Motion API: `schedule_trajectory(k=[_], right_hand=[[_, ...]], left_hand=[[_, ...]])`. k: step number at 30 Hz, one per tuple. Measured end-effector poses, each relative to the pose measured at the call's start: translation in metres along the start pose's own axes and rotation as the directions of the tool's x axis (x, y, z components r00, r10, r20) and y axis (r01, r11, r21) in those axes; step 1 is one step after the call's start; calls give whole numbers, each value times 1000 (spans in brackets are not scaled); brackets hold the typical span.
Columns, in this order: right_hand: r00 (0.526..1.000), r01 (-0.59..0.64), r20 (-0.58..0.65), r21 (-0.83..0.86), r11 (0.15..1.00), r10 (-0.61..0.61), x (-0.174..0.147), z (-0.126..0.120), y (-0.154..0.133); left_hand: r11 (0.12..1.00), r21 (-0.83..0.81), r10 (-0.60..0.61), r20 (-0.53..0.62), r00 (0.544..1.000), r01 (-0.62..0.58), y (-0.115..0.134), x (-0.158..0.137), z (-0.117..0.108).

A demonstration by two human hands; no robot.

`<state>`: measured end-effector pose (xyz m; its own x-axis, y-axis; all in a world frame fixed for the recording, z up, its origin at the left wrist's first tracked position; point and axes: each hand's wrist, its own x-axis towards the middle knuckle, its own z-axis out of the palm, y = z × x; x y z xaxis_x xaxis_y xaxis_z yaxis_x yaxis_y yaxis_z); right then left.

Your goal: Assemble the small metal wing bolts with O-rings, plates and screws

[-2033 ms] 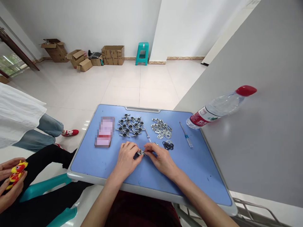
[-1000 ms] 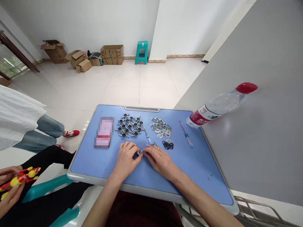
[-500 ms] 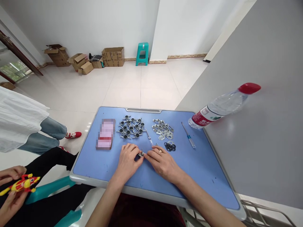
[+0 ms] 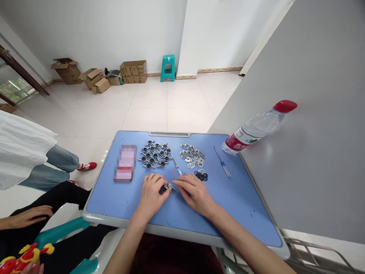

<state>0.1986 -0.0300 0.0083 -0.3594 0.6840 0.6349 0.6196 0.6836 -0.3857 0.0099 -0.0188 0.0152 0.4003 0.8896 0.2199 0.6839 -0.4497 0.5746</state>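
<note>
My left hand pinches a small metal fitting with a flat plate and an upright pin, low over the near middle of the table. Just to its right is my right hand, thumb and fingertips pressed together beside the fitting; whatever they hold is too small to make out. A clear-handled screwdriver lies just beyond my hands. Farther left is a cluster of metal fittings with black round faces. Metal hook-like pieces, flat plates and black rubber rings lie beyond my right hand.
A second screwdriver and a red-capped water bottle stand out on the table's right side. A phone, blurred, lies at left. A grey partition borders the right. Someone seated at left holds a red-yellow toy.
My right fingertips have drawn slightly back from the fitting, which shows more now. At left, the seated person's toy has moved lower, and one of their hands rests on a leg.
</note>
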Motion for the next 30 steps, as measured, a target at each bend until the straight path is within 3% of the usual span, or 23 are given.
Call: schedule_trajectory(k=[7, 10, 14, 20, 26, 30], right_hand=[[1000, -3, 17, -20, 1000, 3, 3, -6, 1], [995, -98, -34, -61, 993, 96, 2, -5, 8], [963, -264, -9, -261, 929, 271, 7, -4, 20], [919, -216, 163, -551, 806, 358, 28, 2, 20], [905, -291, 119, -525, 800, 408, 33, 10, 22], [901, -363, 31, -495, 789, 433, 28, 0, 28]], left_hand=[[1000, 9, -1, 10, 1000, 1, 0, 1, 0], [1000, 6, 1, 4, 1000, -1, 0, 1, 0], [1000, 3, 1, -5, 1000, -1, 0, 1, 1], [1000, 11, -6, 0, 1000, 6, 0, 2, 0], [1000, 10, -2, -16, 1000, 2, 1, 1, 0], [1000, 11, -11, -8, 1000, 11, 1, 1, -1]])
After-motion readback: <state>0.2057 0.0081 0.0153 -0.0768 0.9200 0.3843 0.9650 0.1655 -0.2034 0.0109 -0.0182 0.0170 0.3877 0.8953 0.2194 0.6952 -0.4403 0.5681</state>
